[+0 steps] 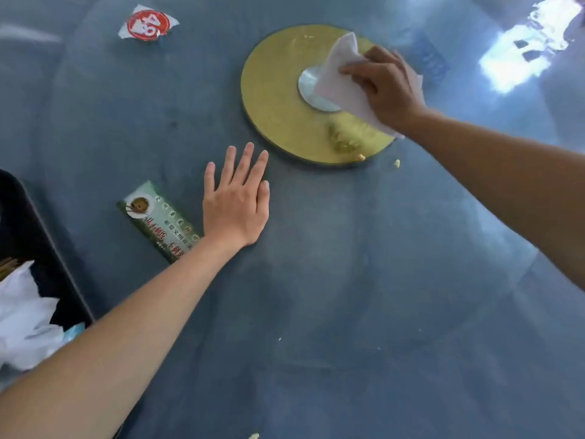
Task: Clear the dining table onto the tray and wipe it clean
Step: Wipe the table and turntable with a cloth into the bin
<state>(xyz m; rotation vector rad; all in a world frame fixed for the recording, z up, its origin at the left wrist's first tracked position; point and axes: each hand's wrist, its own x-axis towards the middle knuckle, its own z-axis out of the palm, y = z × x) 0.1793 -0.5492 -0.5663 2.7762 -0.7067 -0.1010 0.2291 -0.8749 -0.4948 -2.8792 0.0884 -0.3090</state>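
Observation:
A round yellow disc with a silver centre lies on the grey glass table. My right hand presses a white paper napkin onto the disc's right half, fingers curled over it. A smear of yellowish food scraps sits on the disc's near edge, and crumbs lie just off it. My left hand rests flat on the table in front of the disc, fingers straight and spread. The black tray at the left edge holds crumpled white napkins.
A green printed card lies on the table beside my left wrist. A torn white wrapper with a red round label lies at the far left. Small crumbs dot the near table. Bright window glare reflects at the far right.

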